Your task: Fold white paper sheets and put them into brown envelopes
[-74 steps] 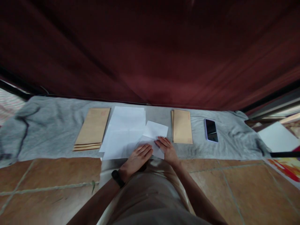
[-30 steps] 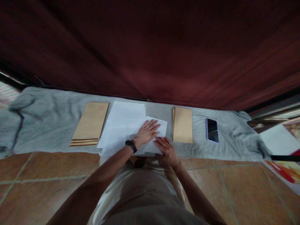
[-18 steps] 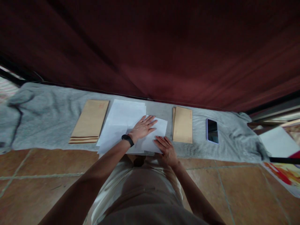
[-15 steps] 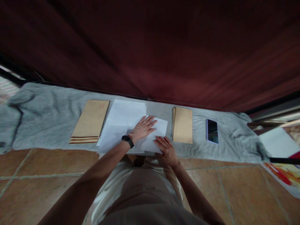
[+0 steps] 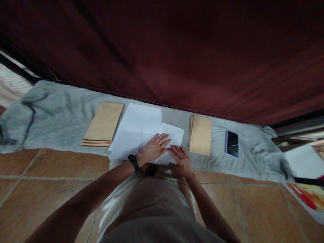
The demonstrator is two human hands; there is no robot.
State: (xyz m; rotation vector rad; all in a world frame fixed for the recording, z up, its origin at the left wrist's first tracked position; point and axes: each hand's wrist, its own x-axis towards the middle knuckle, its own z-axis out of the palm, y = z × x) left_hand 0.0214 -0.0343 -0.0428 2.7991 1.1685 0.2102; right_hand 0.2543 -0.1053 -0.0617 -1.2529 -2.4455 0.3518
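Observation:
A folded white sheet (image 5: pixel 174 134) lies on a grey cloth (image 5: pixel 63 114) spread over the floor. My left hand (image 5: pixel 153 149), a black band on its wrist, lies flat and open on the sheet. My right hand (image 5: pixel 181 159) presses the sheet's near right edge, fingers stretched out. Under and left of the folded sheet sits a stack of white paper (image 5: pixel 138 126). A pile of brown envelopes (image 5: pixel 104 124) lies to the left of the paper, and another brown envelope pile (image 5: pixel 201 135) to the right.
A phone (image 5: pixel 232 143) lies on the cloth right of the envelopes. A dark red curtain (image 5: pixel 177 50) hangs behind the cloth. Brown floor tiles (image 5: pixel 50 175) run in front. White and coloured sheets (image 5: pixel 303 168) sit at the far right.
My left hand slid forward across the folded sheet, then drew back toward its near edge. My right hand stayed on the near right edge. The camera shifted slightly.

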